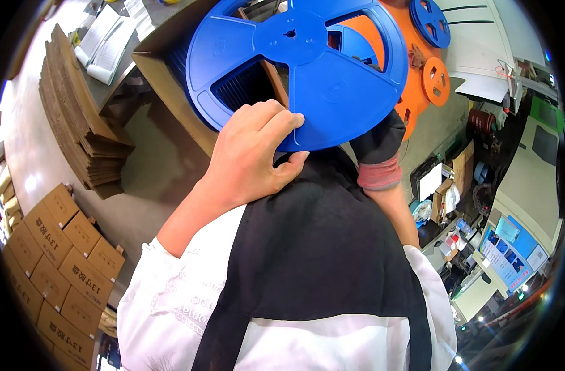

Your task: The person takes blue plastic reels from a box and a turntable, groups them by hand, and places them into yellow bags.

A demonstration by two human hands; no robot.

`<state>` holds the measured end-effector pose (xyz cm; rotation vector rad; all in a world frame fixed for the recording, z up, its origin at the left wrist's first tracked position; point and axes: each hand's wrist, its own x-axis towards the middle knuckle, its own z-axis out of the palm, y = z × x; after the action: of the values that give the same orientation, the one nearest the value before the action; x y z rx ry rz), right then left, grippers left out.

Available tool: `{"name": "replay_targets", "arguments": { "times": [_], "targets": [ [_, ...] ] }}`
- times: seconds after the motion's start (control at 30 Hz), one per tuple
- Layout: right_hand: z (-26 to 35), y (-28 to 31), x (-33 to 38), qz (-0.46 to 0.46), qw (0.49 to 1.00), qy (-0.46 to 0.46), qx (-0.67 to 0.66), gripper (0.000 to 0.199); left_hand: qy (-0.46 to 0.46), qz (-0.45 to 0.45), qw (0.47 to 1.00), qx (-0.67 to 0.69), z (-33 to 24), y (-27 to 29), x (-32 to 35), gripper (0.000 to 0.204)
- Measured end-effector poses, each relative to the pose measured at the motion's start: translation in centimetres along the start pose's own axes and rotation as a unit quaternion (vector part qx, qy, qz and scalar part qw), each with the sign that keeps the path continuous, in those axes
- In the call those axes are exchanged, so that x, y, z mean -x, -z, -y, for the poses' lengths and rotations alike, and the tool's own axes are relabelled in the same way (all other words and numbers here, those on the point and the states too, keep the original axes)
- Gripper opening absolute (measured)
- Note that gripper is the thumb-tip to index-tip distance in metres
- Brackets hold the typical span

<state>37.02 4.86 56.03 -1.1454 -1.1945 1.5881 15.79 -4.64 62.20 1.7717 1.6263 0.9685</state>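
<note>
Gripping blue reel (302,51) with left hand (248,151), right hand (382,143) obscured, hold unclear, stacked cartons (50,281), grey floor (139,213)

I'm looking down on the blue reel (316,55) — a smooth plastic disc that is showing solid panels, cutout windows and a small notched hole at its hub. Its broad face is turning up toward me, and its near rim is being held. It's overlapping the open cardboard box (165,89) — and extending past that box's right side.
</note>
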Motion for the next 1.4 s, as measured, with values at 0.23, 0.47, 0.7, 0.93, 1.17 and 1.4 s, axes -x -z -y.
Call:
{"name": "replay_targets", "arguments": {
  "times": [0.23,0.47,0.7,0.93,1.17,1.4],
  "targets": [
    [1.1,-0.4,-0.2,0.021,0.985,-0.040,-0.166,0.040,-0.018,-0.004,1.000,0.006,0.2,-0.2,0.1,0.046],
    [2.3,-0.9,-0.4,0.043,0.942,-0.080,-0.323,0.038,0.016,0.031,0.997,0.072,0.6,0.0,0.2,0.038],
    [2.5,-1.5,0.2,0.034,0.925,-0.134,-0.353,0.039,0.155,-0.070,0.965,0.201,3.2,-0.3,0.3,0.025],
    [1.6,-1.3,0.4,0.046,0.918,-0.118,-0.376,0.041,0.086,-0.173,0.979,0.066,3.9,0.0,-0.1,0.027],
    [3.5,-5.6,1.1,0.096,0.919,0.235,0.301,0.043,-0.004,-0.052,0.997,0.063,0.8,-2.4,-2.3,0.082],
    [2.8,-8.0,0.4,0.089,0.943,0.193,0.255,0.044,0.208,-0.004,0.844,0.495,5.3,-1.4,-4.1,0.075]
  ]
}}
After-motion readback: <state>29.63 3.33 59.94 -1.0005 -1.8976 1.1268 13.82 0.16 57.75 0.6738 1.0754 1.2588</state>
